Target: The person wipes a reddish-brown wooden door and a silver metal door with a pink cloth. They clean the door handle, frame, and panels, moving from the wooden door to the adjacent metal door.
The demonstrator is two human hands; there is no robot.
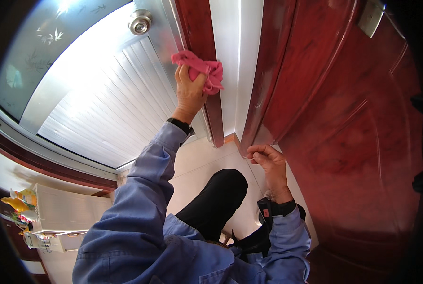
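My left hand [191, 93] grips a bunched pink cloth [215, 76] and presses it against the dark red door frame [214, 117]. To its left is a silver metal door [126, 88] with a ribbed lower panel and a round doorknob [139, 22]. My right hand [269, 158] hovers low, near the foot of another red frame post [259, 110]. Its fingers are loosely curled, and I see nothing held in them. Black bands circle both wrists over blue sleeves.
A glossy red door [342, 142] fills the right side. A white strip of wall [228, 71] runs between the red posts. Pale floor tiles [197, 167] lie below, around my bent knee [225, 184]. At lower left, a white cabinet [69, 207] carries bottles [18, 202] and other items.
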